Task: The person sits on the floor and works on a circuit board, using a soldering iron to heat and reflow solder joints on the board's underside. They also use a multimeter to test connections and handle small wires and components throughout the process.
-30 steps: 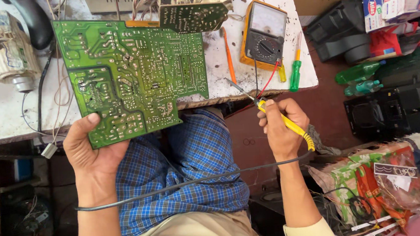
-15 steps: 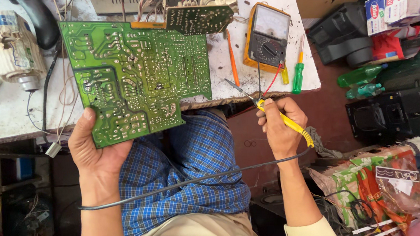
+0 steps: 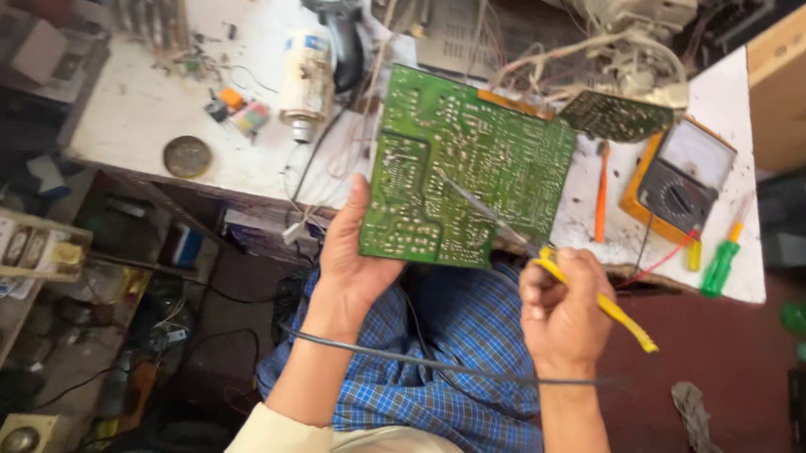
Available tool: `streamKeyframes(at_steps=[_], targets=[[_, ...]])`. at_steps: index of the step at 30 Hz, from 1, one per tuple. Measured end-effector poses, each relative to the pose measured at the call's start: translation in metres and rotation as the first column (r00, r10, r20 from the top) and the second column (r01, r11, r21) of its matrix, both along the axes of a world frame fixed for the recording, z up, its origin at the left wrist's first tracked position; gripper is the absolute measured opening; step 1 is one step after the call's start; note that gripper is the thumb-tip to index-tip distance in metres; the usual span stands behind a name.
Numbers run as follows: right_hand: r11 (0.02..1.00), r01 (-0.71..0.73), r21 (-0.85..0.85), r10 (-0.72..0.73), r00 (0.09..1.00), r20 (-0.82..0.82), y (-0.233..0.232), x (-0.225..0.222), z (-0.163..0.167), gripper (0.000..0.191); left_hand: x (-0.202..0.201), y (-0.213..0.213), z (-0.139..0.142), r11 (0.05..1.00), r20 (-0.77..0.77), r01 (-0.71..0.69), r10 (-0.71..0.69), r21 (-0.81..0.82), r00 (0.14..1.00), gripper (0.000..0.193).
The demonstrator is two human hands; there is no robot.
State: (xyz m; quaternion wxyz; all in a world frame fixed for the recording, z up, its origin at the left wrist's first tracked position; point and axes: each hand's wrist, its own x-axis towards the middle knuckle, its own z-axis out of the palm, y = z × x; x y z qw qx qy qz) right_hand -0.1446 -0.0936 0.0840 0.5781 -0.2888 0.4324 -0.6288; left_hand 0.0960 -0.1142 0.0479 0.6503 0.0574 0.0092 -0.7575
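My left hand (image 3: 353, 259) grips the lower left corner of a large green circuit board (image 3: 465, 164), solder side up, tilted over the white workbench (image 3: 155, 121). My right hand (image 3: 563, 314) is closed around a yellow-handled soldering iron (image 3: 601, 302). Its metal tip (image 3: 463, 193) rests on the middle of the board. A black cable (image 3: 414, 360) runs from the iron across my left wrist and my blue checked lap.
An orange analogue multimeter (image 3: 682, 181) lies right of the board, with an orange screwdriver (image 3: 600, 192) and a green-handled screwdriver (image 3: 727, 258) near the bench edge. A smaller dark circuit board (image 3: 615, 114), a white spool (image 3: 305, 81), a magnifier (image 3: 333, 2) and tangled wires crowd the back.
The view has swung and tilted. My right hand has brought the soldering iron up from beside my lap so its tip now touches the board. My left hand still holds the board.
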Motion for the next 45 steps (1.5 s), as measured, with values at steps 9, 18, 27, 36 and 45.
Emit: streamKeyframes(at_steps=[9, 18, 27, 36, 45], targets=[[0.994, -0.094, 0.046, 0.091, 0.994, 0.066, -0.018, 0.047, 0.001, 0.018, 0.006, 0.001, 0.005, 1.000, 0.002, 0.006, -0.006, -0.008, 1.000, 0.051], [0.993, -0.117, 0.022, 0.116, 0.991, 0.065, -0.019, 0.050, 0.000, 0.020, 0.007, 0.000, -0.004, 1.000, -0.005, 0.021, -0.021, -0.023, 1.000, 0.052], [0.995, -0.093, 0.040, 0.090, 0.992, 0.083, -0.018, 0.052, 0.002, 0.018, 0.007, 0.000, -0.010, 1.000, -0.017, 0.021, -0.021, -0.014, 1.000, 0.051], [0.995, -0.094, 0.042, 0.091, 0.992, 0.083, -0.018, 0.054, 0.002, 0.019, 0.007, -0.001, -0.012, 1.000, -0.021, 0.024, -0.024, -0.020, 0.999, 0.050], [0.995, -0.088, 0.052, 0.083, 0.992, 0.097, -0.019, 0.054, -0.001, 0.018, 0.007, -0.001, -0.011, 1.000, -0.020, 0.029, -0.029, -0.005, 0.999, 0.050]])
